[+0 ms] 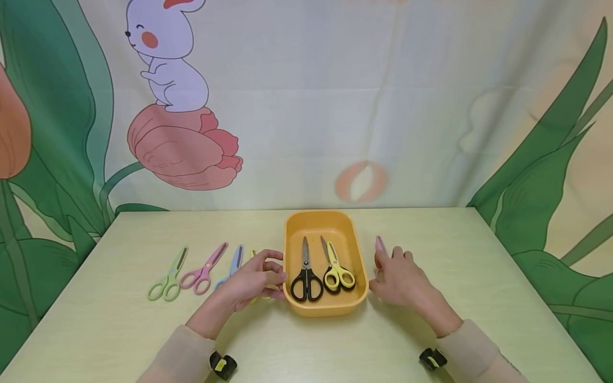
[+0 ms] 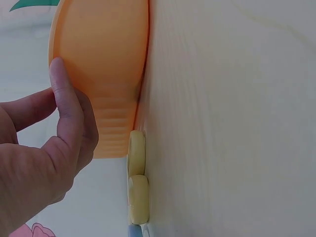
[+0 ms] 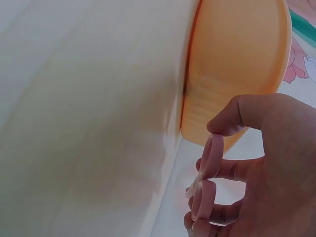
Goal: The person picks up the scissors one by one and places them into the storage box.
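Note:
My right hand [image 1: 399, 279] holds pink scissors [image 1: 380, 243] just right of a yellow tray [image 1: 361, 290]. In the right wrist view, the thumb presses one pink handle loop [image 3: 212, 157] and the other fingers lie behind the loops. At the tray's left wall, my left hand [image 1: 256, 281] touches the outside near the rim with its fingertips; no finger shows inside. Inside the tray lie black-handled scissors [image 1: 306, 276], and yellow scissors [image 1: 333, 260] on top of another black-handled pair [image 1: 353, 285]. Beneath the left hand, yellow scissors are partly hidden, their loops [image 2: 138, 197] showing in the left wrist view.
Left of the tray lie green scissors [image 1: 171, 279], another pink pair [image 1: 203, 274] and a blue pair [image 1: 237, 260] partly behind the left hand. The pale table [image 1: 297, 351] ends at a printed curtain [image 1: 297, 133]. Each wrist carries a small black camera.

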The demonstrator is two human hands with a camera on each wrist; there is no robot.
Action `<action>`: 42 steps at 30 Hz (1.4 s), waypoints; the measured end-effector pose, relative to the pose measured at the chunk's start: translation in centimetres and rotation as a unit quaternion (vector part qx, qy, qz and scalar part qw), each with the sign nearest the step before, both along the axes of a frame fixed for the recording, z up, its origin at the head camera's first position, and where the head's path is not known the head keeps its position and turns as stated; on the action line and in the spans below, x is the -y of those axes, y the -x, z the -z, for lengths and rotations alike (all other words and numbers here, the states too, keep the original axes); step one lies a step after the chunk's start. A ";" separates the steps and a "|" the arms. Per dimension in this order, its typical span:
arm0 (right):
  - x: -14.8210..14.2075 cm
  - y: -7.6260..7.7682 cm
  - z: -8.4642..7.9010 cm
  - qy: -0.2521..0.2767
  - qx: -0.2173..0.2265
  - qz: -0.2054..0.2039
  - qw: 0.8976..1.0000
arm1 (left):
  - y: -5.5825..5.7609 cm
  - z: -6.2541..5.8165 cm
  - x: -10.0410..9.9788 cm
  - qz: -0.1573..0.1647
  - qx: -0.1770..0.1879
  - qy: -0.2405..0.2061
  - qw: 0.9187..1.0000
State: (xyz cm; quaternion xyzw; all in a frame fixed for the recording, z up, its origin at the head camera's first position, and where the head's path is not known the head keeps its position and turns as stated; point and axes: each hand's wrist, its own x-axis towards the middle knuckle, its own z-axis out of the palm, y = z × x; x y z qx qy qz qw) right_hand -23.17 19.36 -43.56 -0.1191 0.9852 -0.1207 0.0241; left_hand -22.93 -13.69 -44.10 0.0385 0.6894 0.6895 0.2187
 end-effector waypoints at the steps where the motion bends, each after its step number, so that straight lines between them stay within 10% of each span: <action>1: 0.0 0.0 0.0 0.001 -0.002 -0.001 1.000 | 0.0 0.0 0.0 0.000 0.000 0.000 1.000; 42: 2.2 -0.2 -3.6 0.060 -0.077 -0.027 0.995 | -0.1 -0.1 0.0 0.001 -0.001 0.002 1.000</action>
